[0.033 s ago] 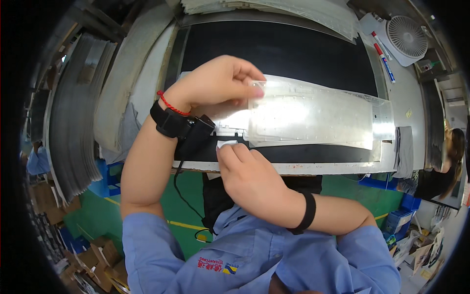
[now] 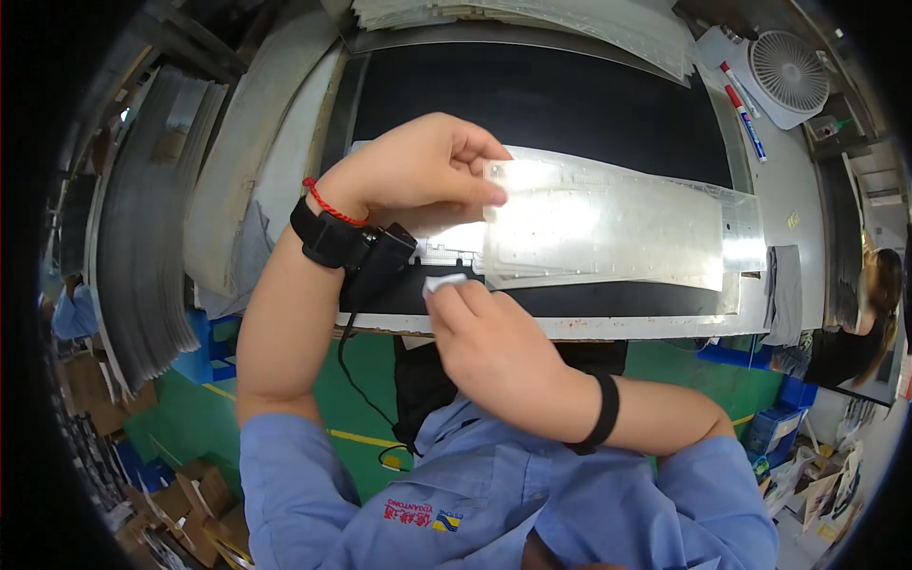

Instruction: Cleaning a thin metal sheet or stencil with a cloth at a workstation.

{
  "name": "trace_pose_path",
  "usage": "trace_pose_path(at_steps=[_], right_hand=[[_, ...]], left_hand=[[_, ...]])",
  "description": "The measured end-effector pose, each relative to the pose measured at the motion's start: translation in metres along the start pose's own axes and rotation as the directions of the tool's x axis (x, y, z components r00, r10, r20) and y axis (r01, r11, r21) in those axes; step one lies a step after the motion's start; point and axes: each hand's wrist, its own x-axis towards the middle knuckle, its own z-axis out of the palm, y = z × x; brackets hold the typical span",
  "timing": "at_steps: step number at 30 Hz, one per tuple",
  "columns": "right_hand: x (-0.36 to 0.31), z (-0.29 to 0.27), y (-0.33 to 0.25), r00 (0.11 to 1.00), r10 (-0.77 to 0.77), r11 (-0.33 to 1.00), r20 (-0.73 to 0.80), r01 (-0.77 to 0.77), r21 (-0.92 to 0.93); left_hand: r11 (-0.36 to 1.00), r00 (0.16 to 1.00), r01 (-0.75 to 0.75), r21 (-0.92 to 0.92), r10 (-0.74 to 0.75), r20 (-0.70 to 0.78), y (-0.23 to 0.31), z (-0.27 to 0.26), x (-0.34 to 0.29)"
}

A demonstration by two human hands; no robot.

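Note:
My left hand (image 2: 442,166) pinches the upper left corner of a translucent plastic sheet (image 2: 617,233) between thumb and fingers. That sheet is thin, and glare whitens its left half. More clear sheets with cut-outs (image 2: 446,255) lie under it on the black work surface (image 2: 532,95). Closer to me, my right hand (image 2: 494,347) is closed on a small folded white piece (image 2: 444,281), which could be cloth or paper. It is held just off the sheet's lower left corner. A black device (image 2: 385,256) is strapped at my left wrist, with a cable running down.
Stacked sheets stand at the left (image 2: 157,218) and lie along the far edge (image 2: 551,24). Markers (image 2: 746,122) and a white fan (image 2: 788,71) are at the far right. A grey cloth (image 2: 784,294) hangs over the right edge. Another person (image 2: 860,323) is at the right.
Both hands have shifted only slightly: the left a little lower, the right a touch to the right. More of the white piece shows. Both holds stay the same.

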Motion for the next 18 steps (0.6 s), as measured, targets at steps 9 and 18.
trace_pose_path(at_steps=[9, 18], right_hand=[[-0.023, -0.012, 0.016, 0.997, 0.080, 0.996, 0.015, -0.079, -0.042], [-0.034, -0.020, 0.039, 0.989, 0.146, 0.985, -0.037, -0.142, 0.101]], left_hand=[[0.829, 0.723, -0.547, 0.116, 0.538, -0.434, -0.002, -0.033, 0.001], [0.981, 0.853, -0.132, -0.141, 0.040, -0.521, -0.019, -0.065, -0.001]])
